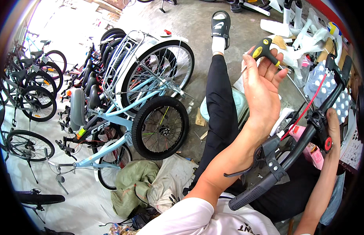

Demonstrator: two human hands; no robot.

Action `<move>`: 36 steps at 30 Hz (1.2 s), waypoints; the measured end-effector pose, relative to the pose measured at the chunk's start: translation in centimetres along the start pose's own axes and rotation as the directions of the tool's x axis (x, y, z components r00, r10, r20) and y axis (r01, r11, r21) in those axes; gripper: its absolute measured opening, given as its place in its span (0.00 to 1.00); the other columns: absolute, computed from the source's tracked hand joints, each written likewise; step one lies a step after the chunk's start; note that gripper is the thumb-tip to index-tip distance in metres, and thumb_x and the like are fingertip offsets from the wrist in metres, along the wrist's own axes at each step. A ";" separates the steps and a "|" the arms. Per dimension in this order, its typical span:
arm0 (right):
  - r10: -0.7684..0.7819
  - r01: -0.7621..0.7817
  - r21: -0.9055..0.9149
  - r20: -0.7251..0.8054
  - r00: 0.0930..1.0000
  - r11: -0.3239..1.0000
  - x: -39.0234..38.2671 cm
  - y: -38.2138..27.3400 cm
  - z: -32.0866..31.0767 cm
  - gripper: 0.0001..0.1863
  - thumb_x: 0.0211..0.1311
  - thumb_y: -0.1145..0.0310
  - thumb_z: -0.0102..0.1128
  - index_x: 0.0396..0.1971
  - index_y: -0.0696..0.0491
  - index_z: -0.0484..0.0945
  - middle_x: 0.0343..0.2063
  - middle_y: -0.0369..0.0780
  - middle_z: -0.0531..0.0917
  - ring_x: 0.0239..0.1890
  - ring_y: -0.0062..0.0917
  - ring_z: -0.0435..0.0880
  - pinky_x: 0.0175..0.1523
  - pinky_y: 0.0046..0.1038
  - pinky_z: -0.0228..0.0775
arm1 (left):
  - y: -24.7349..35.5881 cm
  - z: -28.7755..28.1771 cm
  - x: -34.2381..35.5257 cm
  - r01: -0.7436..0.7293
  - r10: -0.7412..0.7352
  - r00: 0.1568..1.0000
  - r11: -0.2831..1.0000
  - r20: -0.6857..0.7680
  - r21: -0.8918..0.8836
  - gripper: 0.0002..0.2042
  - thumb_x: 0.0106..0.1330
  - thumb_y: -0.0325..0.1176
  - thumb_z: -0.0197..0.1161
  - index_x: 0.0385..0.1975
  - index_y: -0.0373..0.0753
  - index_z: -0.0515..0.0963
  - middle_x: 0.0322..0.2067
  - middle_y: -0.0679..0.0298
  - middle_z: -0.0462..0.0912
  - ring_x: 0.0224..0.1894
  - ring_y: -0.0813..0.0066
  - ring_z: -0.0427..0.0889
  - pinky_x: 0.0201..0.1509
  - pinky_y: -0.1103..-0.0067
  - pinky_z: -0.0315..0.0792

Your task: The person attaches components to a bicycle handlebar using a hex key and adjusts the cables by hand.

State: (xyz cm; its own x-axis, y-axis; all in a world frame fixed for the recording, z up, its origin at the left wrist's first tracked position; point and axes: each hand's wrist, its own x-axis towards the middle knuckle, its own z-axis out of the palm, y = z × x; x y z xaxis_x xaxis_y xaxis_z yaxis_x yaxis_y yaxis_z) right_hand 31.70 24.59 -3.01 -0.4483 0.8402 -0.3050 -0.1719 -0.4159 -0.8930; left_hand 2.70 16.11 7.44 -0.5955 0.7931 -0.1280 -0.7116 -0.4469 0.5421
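My left hand is raised past the handlebar, palm up and fingers curled. It holds a T-handled tool with a black and yellow grip; I cannot make out the tip. Below that forearm lies a black bicycle handlebar with a ribbed rubber grip, a brake lever and a red cable. At the stem clamp, my right hand grips the bar from its right side. Most of the right fingers are hidden behind it.
At left, a light blue bicycle stands beside a loose black-tyred wheel. More bicycles line the far left. Cloth sacks lie near my left side. White packing foam and a polka-dot bag are piled at right.
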 end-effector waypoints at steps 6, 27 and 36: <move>0.014 -0.012 0.093 -0.020 1.000 0.996 -0.4 0.1 1.4 0.28 0.66 0.40 0.63 0.41 0.53 0.73 0.30 0.36 0.79 0.31 0.25 0.81 0.39 0.30 0.80 | -0.3 -0.4 0.4 0.060 -0.055 0.997 0.994 0.055 -0.088 0.23 0.81 0.55 0.42 0.62 0.43 0.68 0.53 0.58 0.80 0.56 0.67 0.81 0.52 0.71 0.79; 0.028 -0.010 -0.103 0.170 0.985 0.995 -0.1 -2.1 4.8 0.17 0.72 0.49 0.61 0.34 0.49 0.76 0.25 0.29 0.75 0.23 0.12 0.73 0.26 0.20 0.62 | -0.1 -3.3 4.7 0.462 -0.257 0.859 0.760 0.442 -0.457 0.15 0.78 0.46 0.47 0.45 0.40 0.72 0.40 0.70 0.76 0.42 0.76 0.76 0.35 0.76 0.67; 0.166 -0.164 -0.024 0.171 0.971 0.986 -2.7 -5.6 7.8 0.30 0.68 0.38 0.61 0.38 0.56 0.82 0.24 0.33 0.80 0.18 0.13 0.78 0.20 0.22 0.74 | -0.8 -1.6 7.6 0.631 -0.236 0.602 0.726 0.763 -0.273 0.21 0.74 0.28 0.46 0.64 0.25 0.66 0.14 0.79 0.66 0.17 0.88 0.64 0.23 0.85 0.54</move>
State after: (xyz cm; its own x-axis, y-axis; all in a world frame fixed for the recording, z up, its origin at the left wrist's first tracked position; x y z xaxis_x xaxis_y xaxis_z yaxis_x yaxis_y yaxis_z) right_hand 27.05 22.00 5.39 -0.6136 0.6877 -0.3882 -0.0747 -0.5399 -0.8384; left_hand -1.84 21.78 4.67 0.0937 0.8985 0.4289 -0.9943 0.0625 0.0862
